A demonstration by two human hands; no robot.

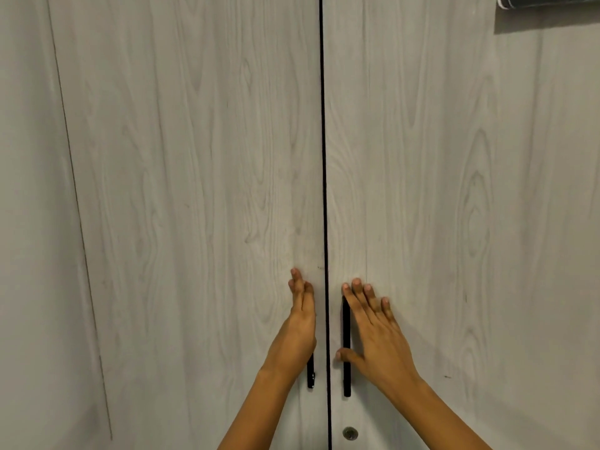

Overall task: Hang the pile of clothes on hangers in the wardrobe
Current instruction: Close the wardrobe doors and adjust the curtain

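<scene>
Fingers (368, 298) of both hands straight, barely spread, flat on the shut wardrobe doors (194, 190) beside black handles (346, 378).

Two tall, pale grey-white wood-grain wardrobe doors (194, 190) fill the view, closed, with a thin dark vertical gap (323, 125) running between the left hand (297, 332) and the right hand (373, 336). A small round metal lock (350, 433) sits below the right hand, just beside the gap. Far above and to the right of that hand, a dark strip with a white edge (552, 0) casts a shadow on the door, and well left of the left hand a thin slanting seam (78, 206) borders a plain pale panel (29, 222) in soft, even light.
</scene>
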